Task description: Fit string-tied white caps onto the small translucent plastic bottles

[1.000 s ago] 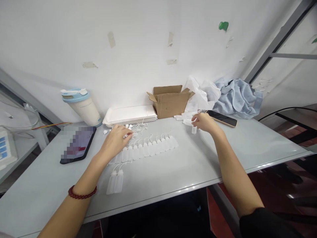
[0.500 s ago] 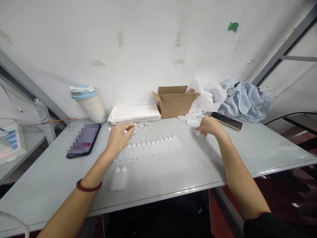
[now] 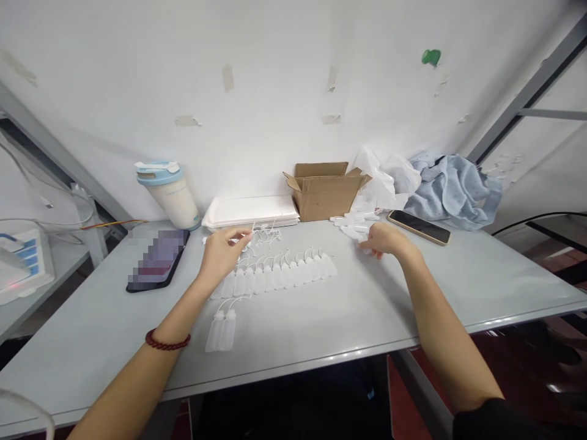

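Observation:
My left hand (image 3: pixel 224 255) pinches a thin white cap with a string (image 3: pixel 253 228) between thumb and forefinger, over a loose heap of white stringed caps (image 3: pixel 268 233). At a pile of small translucent plastic bottles (image 3: pixel 352 225), my right hand (image 3: pixel 383 239) has its fingers curled on one bottle (image 3: pixel 364 245), mostly hidden by the hand. A slanting row of capped bottles (image 3: pixel 284 275) lies side by side in the middle of the table, strings pointing away from me. Nearer to me are two more capped bottles (image 3: pixel 221 331) side by side.
A cardboard box (image 3: pixel 328 197) with raised flaps stands by the wall, beside white flat packets (image 3: pixel 252 211) and a plastic bag (image 3: pixel 383 180). To the left are a cup (image 3: pixel 169 198) and a phone (image 3: pixel 158 263); another phone (image 3: pixel 419 227) and blue cloth (image 3: pixel 458 189) are right.
My right hand has shifted slightly left at the bottle pile, and the white end under its fingers shows less. My left hand stays in place, with a white strand now standing up at its fingertips.

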`<action>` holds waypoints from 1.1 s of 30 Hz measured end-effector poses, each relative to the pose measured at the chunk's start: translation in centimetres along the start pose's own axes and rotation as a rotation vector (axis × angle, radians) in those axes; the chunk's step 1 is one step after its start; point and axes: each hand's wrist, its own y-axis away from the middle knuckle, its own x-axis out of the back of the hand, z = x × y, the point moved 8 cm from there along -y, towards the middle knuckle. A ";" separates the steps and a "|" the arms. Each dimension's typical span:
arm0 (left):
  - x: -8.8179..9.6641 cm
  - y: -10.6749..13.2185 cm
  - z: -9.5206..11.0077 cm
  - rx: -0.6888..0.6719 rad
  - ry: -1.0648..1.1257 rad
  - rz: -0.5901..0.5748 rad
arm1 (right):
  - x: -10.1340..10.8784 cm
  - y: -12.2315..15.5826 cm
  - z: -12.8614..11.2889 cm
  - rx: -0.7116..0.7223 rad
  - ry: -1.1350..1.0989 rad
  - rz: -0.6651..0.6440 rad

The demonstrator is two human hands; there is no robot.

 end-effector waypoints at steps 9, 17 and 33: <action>0.2 0.2 0.3 0.011 0.026 0.019 | 1.6 0.7 -0.8 0.039 -0.077 0.269; 0.7 0.5 1.0 0.005 0.001 0.076 | 2.0 1.6 -1.8 0.056 -0.096 0.384; -1.3 2.1 3.6 0.026 0.175 -0.129 | -1.1 5.9 -11.0 0.732 -0.649 0.336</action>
